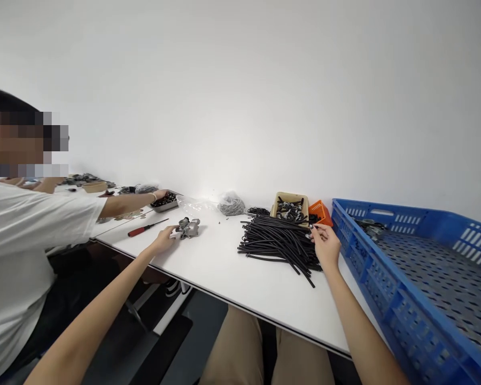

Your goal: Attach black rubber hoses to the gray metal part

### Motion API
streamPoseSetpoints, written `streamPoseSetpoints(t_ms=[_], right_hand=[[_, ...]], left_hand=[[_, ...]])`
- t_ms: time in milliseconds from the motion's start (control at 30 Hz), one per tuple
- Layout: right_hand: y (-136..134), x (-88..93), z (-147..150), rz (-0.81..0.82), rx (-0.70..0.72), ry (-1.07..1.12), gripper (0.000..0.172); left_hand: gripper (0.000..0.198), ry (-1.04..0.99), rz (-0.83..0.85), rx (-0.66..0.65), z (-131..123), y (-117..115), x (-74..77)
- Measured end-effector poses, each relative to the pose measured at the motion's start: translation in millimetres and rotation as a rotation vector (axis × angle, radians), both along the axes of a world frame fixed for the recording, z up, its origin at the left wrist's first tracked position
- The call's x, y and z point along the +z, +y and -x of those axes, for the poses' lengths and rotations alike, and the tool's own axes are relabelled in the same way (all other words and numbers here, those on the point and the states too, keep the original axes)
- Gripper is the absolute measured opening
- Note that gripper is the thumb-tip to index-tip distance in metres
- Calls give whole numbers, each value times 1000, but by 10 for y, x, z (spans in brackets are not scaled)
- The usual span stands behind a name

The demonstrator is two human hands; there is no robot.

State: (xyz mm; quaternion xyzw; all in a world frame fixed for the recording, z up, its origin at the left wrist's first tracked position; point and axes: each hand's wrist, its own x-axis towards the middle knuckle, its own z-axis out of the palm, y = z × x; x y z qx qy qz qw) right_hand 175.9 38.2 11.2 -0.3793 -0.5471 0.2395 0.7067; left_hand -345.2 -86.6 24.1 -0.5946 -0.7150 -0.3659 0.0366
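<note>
My left hand (164, 239) reaches out over the table, its fingers closed at the left side of a small silver carburetor (189, 229) standing on the white top. My right hand (326, 245) is pinched at the right end of a pile of black rubber hoses (278, 240). Something small and dark shows at its fingertips, too small to name. Just behind the hoses, a cream bin (278, 199) holds small black and silver parts. An orange basket (321, 213) leans beside that bin.
A large blue plastic crate (385, 280) borders the right side, with metal parts inside. A red-handled screwdriver (144, 229) lies left of the carburetor. A co-worker's arm (124, 205) reaches into a metal tray (172, 203). Plastic bags (230, 204) rest along the wall.
</note>
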Motion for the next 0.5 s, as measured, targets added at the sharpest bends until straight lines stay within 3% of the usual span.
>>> streamPoseSetpoints(t_ms=[133, 300, 400, 500], right_hand=[[71, -85, -55, 11, -18, 29, 33], [103, -104, -129, 22, -41, 53, 34], [87, -78, -134, 24, -48, 51, 33], [76, -61, -106, 28, -67, 47, 33]], left_hand=[[30, 179, 193, -75, 56, 59, 108], [31, 454, 240, -189, -70, 72, 261], [29, 602, 200, -324, -330, 53, 335], [31, 706, 147, -516, -777, 26, 379]])
